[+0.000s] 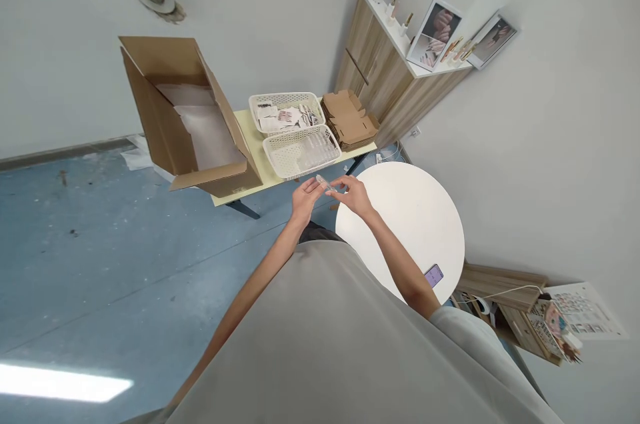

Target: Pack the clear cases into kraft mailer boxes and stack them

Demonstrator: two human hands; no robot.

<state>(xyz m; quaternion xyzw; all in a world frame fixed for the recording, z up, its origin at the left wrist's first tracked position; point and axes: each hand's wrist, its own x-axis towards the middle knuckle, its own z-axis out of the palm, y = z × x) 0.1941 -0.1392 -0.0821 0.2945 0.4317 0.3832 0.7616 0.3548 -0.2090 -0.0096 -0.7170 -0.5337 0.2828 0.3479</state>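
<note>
My left hand (305, 198) and my right hand (354, 193) meet in front of my chest, just short of the yellow table (255, 147). Between their fingertips they pinch a small clear plastic piece (323, 183). Both hands have fingers curled onto it. Right past them stands a white basket (302, 151) with clear plastic pieces inside. A second white basket (285, 112) behind it holds printed cards or packets.
A large open cardboard box (183, 119) with white lining lies on the table's left end. Flat brown cartons (350, 119) are stacked at its right end. A round white table (410, 224) with a phone (433, 275) stands to my right. A wooden cabinet (385, 71) stands in the corner.
</note>
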